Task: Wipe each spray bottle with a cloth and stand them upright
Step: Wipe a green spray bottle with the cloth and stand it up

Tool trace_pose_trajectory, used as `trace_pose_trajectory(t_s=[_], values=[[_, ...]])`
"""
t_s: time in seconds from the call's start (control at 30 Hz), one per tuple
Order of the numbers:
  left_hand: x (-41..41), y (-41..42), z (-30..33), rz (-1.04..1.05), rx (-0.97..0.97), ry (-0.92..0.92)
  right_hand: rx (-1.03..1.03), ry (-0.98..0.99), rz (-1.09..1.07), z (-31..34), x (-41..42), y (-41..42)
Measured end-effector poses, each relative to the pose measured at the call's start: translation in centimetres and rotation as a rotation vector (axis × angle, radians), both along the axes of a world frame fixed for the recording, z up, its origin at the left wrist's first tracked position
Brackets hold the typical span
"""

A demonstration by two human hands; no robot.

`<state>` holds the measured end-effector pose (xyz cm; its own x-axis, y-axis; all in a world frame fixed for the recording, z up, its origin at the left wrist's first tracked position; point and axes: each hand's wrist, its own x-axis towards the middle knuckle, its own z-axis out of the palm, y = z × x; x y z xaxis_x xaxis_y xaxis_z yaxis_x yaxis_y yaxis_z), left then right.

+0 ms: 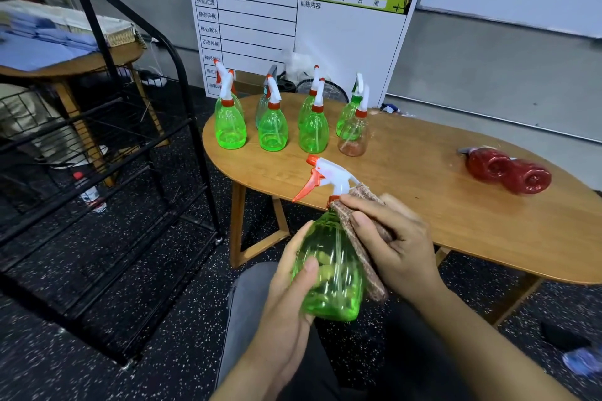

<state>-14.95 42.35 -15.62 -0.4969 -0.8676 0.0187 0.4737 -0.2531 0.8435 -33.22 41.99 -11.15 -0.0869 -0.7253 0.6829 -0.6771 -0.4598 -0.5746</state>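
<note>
My left hand (pixel 293 273) grips the body of a green spray bottle (pixel 329 270) with a white and orange trigger head, held above my lap in front of the table. My right hand (pixel 391 241) presses a brown cloth (pixel 355 238) against the bottle's neck and right side. Several green spray bottles (pixel 229 127) stand upright in rows at the far left end of the wooden table (pixel 423 215), along with one clear pinkish bottle (pixel 353 137). Two red bottles (pixel 508 169) lie on their sides at the table's right end.
A black metal rack (pixel 107 153) stands to the left on the speckled floor. A white and green planning board (pixel 293 26) leans against the wall behind the table. A basket with blue cloths (pixel 49 32) sits on a second wooden table at far left.
</note>
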Motion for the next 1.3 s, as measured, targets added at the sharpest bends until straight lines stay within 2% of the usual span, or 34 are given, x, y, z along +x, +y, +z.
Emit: trace_pose_trajectory(t_s=[0.1,0.3,0.47,0.63,0.7,0.8,0.93,1.03,1.17,1.3], values=[[0.0,-0.2,-0.1,-0.014,0.066,0.003,0.021,-0.004,-0.015,0.5,-0.1,0.0],[0.0,-0.4,-0.6,0.036,0.058,-0.073,0.095,0.075,0.004,0.8,0.4,0.1],[-0.2,-0.2,0.1,0.094,0.011,-0.101,0.027,0.263,-0.027,-0.3,1.5,1.1],[0.0,-0.5,-0.4,0.064,0.096,-0.072,-0.204,0.693,0.2,-2.5,2.3,3.7],[0.0,-0.4,-0.2,0.075,0.063,-0.07,-0.247,0.761,0.22,-2.7,2.2,4.1],[-0.3,-0.4,0.2,0.109,0.022,-0.098,-0.231,0.676,0.164,-1.8,1.7,3.1],[-0.4,-0.3,0.2,0.131,-0.029,-0.13,-0.088,0.376,-0.054,-0.1,0.8,0.6],[-0.3,0.0,0.3,0.112,-0.04,-0.143,-0.027,0.217,-0.089,0.0,0.6,-0.3],[-0.3,-0.1,0.1,0.137,-0.03,-0.132,-0.057,0.248,-0.04,-1.0,1.5,1.0],[-0.3,-0.5,-0.4,0.108,-0.003,-0.124,-0.163,0.589,0.157,-2.7,2.3,3.4]])
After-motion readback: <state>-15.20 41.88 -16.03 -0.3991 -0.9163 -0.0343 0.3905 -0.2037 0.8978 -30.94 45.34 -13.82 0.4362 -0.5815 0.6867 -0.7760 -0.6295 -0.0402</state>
